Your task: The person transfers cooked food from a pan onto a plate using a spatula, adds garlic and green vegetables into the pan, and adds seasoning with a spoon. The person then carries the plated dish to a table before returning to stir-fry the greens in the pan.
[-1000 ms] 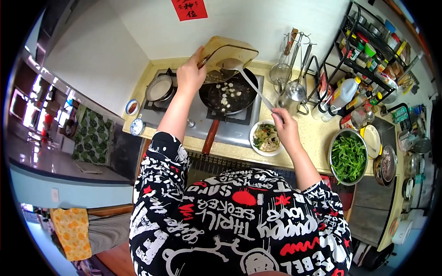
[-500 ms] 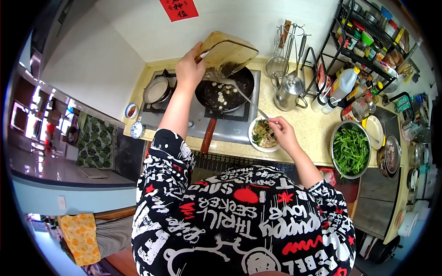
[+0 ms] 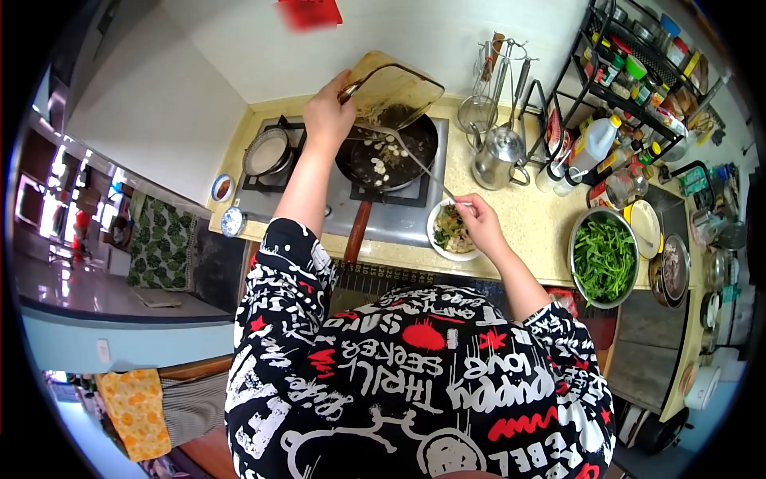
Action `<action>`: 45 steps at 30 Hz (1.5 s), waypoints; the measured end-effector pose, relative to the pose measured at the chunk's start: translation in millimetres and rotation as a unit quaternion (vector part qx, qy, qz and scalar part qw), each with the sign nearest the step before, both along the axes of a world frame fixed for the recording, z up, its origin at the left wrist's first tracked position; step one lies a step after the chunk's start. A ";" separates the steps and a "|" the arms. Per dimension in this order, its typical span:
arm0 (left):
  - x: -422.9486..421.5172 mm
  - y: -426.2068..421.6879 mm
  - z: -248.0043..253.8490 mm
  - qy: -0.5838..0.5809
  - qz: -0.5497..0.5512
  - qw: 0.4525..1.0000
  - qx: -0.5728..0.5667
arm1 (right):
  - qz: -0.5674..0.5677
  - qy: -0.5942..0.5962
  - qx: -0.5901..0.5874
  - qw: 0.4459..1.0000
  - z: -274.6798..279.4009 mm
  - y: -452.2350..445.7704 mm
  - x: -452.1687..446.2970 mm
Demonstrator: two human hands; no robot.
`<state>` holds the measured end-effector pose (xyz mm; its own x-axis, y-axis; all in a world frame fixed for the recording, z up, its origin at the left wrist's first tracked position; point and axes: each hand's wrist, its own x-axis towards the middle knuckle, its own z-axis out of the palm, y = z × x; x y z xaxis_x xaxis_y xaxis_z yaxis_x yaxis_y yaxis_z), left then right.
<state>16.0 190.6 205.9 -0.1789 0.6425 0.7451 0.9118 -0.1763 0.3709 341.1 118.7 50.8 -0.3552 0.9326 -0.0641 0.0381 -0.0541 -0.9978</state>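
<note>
With the pan point(image 3: 401, 170) as the clock's centre, nearest the body, between 4 and 5 o'clock, is one white bowl point(image 3: 432, 239) of mixed food by the tabletop's point(image 3: 535, 263) front edge, probably there for easy reach; over it the right hand point(image 3: 481, 223) is closed around the handle end of one metal spatula point(image 3: 420, 166), likely held so far back to stay away from heat. One metal bowl point(image 3: 635, 263) of greens point(image 3: 602, 259) sits at 4. One wooden handle point(image 3: 358, 231) leaves the pan between 6 and 7, pointing bodyward, with neither hand on it. Two small blue-and-white bowls point(image 3: 233, 223) stand near 8, and one pot point(image 3: 267, 172) at 9 on the stove point(image 3: 399, 219), which also bears the one black pan with its white pieces point(image 3: 378, 166), more than six but too small to count. One metal jug point(image 3: 499, 164) is at 3. At 10 the left hand point(image 3: 329, 117) grips one amber glass dish point(image 3: 391, 88), tipped at 12 over the pan, seemingly so anything leaving it lands there; whether the spatula touches it I cannot tell
</note>
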 end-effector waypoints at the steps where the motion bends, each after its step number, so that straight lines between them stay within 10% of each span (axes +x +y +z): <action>1: -1.5 -2.2 1.1 -0.007 0.002 1.000 -0.011 | 0.001 -0.001 -0.012 1.000 -3.2 -4.7 6.7; 18: -20.0 11.1 -4.4 -0.018 -0.021 0.999 0.025 | -0.012 -0.026 0.013 1.000 -9.6 -8.9 -1.3; 35: -43.5 21.2 -4.9 -0.058 -0.006 0.998 -0.010 | 0.010 -0.290 0.139 0.947 75.3 -49.3 -15.2; 40: -40.5 10.0 1.9 -0.046 0.009 0.998 -0.041 | -0.035 -0.236 0.235 0.942 73.1 -54.2 -11.8; 45: -41.5 9.5 -3.1 -0.008 -0.016 1.000 0.003 | -0.074 -0.098 0.062 0.991 45.4 -33.0 -25.3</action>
